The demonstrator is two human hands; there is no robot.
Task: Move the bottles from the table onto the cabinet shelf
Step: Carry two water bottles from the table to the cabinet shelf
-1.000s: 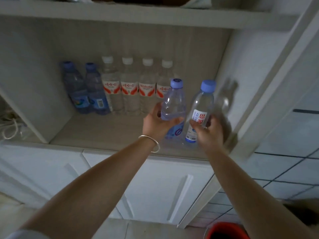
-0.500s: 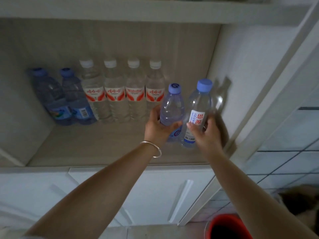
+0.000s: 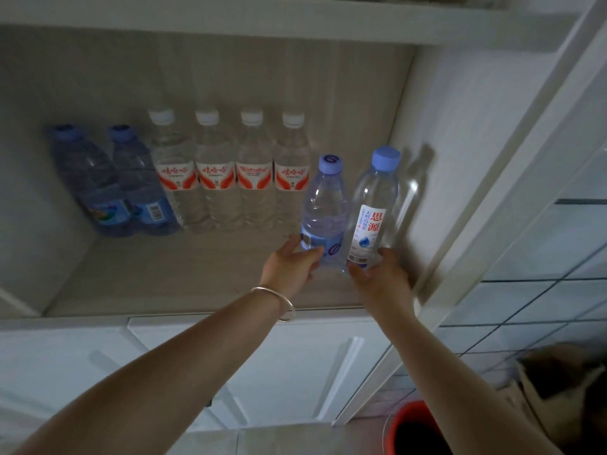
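Blue-capped bottles [image 3: 324, 208] deeper on shelf [image 3: 164, 280] now (hands [image 3: 290, 269] lower, clasping their bases)

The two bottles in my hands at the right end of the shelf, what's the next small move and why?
Probably push both a little further back, then let go. The left hand grips the blue-label bottle and the right hand the white-label bottle low down; both stand upright but nearer the front than the row of red-label bottles at the back of the shelf.
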